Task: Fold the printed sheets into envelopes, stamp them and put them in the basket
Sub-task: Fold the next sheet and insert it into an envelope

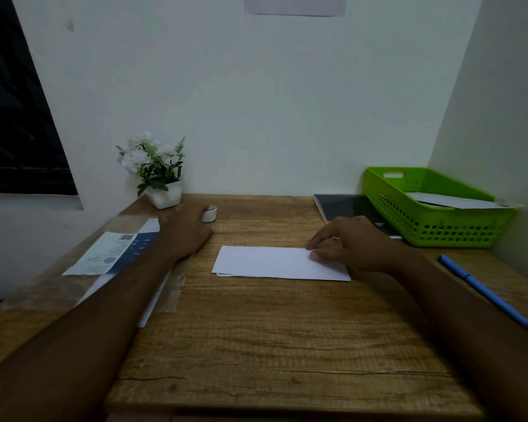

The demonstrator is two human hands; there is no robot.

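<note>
The folded sheet (275, 263) lies mid-counter (256, 345), its right end pinned flat under the right hand's (357, 245) relaxed fingertips, seemingly to steady it, while the left hand (183, 231) reaches what looks like the stamp (210, 214), grip hidden, basket (433, 226) far right.

Open desk (287, 345) in front; basket (439, 231), notebook (348, 208) block right rear
</note>
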